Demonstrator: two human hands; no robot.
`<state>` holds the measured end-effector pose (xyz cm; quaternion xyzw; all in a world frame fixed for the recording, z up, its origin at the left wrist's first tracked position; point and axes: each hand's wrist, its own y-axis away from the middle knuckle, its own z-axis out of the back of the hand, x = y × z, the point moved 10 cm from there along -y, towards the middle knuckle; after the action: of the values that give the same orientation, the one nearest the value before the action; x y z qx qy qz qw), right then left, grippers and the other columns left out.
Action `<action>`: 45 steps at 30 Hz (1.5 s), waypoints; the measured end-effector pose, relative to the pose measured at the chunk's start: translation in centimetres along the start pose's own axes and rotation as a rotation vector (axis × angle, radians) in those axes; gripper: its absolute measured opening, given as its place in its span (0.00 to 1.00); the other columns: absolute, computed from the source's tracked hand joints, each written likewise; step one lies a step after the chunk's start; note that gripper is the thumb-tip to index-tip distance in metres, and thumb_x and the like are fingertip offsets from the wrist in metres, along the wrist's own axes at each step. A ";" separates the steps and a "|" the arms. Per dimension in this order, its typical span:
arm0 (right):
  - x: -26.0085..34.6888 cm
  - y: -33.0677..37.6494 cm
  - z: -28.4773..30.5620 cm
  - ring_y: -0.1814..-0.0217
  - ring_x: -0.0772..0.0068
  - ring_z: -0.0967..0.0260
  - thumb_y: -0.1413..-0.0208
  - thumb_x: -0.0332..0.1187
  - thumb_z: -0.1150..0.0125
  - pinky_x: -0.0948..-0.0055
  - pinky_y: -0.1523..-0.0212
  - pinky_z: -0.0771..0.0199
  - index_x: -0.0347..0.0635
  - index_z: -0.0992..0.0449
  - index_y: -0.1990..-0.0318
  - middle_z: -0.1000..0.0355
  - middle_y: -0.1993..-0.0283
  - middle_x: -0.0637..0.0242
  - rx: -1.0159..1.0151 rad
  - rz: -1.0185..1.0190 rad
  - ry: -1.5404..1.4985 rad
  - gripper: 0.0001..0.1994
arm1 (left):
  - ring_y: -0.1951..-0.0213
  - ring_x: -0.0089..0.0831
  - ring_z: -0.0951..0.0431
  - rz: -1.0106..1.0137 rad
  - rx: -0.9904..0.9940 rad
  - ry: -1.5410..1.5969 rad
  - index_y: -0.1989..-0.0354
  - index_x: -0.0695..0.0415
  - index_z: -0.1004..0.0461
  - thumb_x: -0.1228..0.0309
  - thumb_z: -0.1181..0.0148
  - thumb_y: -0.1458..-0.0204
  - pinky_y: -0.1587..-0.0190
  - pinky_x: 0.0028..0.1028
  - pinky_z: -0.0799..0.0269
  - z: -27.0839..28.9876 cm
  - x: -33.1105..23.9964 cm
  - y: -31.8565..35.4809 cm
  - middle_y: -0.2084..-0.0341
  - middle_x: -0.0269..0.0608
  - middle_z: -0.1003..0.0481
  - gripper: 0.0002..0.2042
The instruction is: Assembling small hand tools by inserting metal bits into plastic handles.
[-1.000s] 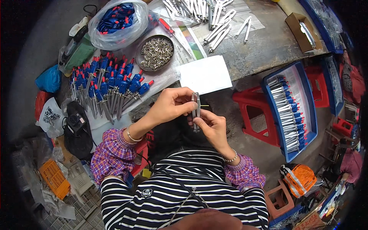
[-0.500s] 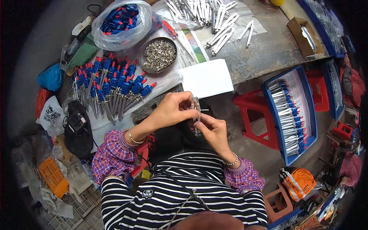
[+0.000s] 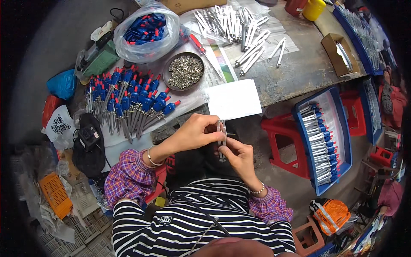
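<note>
In front of my body, my left hand (image 3: pixel 200 132) pinches the upper part of a narrow silver metal piece (image 3: pixel 221 125) between thumb and fingers. Lower down, my right hand (image 3: pixel 239 157) grips the same piece, its thumb lying along the side. A thin light pin (image 3: pixel 230 134) sticks out to the right between the two hands. My fingers cover much of the metal piece, so its exact kind cannot be made out. Just beyond the hands a white sheet of paper (image 3: pixel 234 99) lies at the table's edge.
A dark bowl of small metal rivets (image 3: pixel 186 70) stands beside blue-and-red parts with metal shafts (image 3: pixel 132 96). Behind are a plastic bag of blue parts (image 3: pixel 147 30), a red screwdriver (image 3: pixel 198 43) and silver metal arms (image 3: pixel 252 43). A blue tray (image 3: pixel 347 141) sits on red stools (image 3: pixel 280 128).
The whole view has shifted a little, so the table appears lower in the picture. Both hands keep their hold on the metal piece, with hardly any visible movement of the fingers.
</note>
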<state>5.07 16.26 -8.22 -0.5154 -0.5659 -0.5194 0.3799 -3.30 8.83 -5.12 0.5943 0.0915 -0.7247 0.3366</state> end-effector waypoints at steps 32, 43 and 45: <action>-2.8 -0.8 3.3 0.75 0.85 0.38 0.38 0.35 0.52 0.84 0.72 0.32 0.34 0.29 0.59 0.34 0.74 0.70 0.056 -0.176 -0.273 0.11 | 0.64 0.41 0.27 -0.531 -0.305 -0.872 0.67 0.60 0.27 0.82 0.45 0.61 0.61 0.35 0.30 5.9 -7.5 -5.7 0.70 0.43 0.27 0.11; -2.8 -0.9 3.8 0.77 0.87 0.39 0.38 0.33 0.53 0.86 0.75 0.37 0.34 0.28 0.61 0.33 0.76 0.72 0.053 -0.192 -0.086 0.11 | 0.63 0.37 0.31 -0.557 -0.394 -1.365 0.73 0.60 0.28 0.80 0.45 0.64 0.65 0.32 0.28 5.6 -6.5 -9.7 0.71 0.41 0.32 0.07; -2.6 -1.0 3.9 0.77 0.87 0.39 0.39 0.33 0.52 0.86 0.75 0.38 0.34 0.28 0.62 0.34 0.76 0.72 0.044 -0.191 -0.073 0.10 | 0.62 0.36 0.31 -0.607 -0.359 -1.405 0.73 0.59 0.28 0.80 0.44 0.65 0.65 0.31 0.28 5.5 -6.6 -9.7 0.71 0.40 0.32 0.07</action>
<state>5.01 19.66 -11.58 -0.4692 -0.6371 -0.5216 0.3194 -13.03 15.76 -0.15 -0.1174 0.1312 -0.9651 0.1938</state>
